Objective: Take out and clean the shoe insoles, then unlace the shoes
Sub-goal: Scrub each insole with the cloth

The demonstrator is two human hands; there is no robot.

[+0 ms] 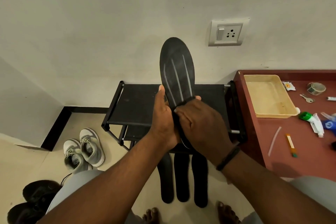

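I hold a black insole (176, 71) with three pale stripes upright in front of the wall. My left hand (163, 116) grips its lower left edge, thumb up along the side. My right hand (198, 120) wraps round its heel end from the right. Three more black insoles (181, 178) lie side by side on the floor below my arms. A pair of grey laced sneakers (84, 151) stands on the floor at the left. Black shoes (34, 200) lie at the bottom left.
A black shoe rack (134, 103) stands against the wall behind my hands. A red-brown table (291, 142) at the right carries a cream tray (269, 94), tape, keys, tubes and small bits. A wall socket (229, 32) is above. My bare feet show at the bottom.
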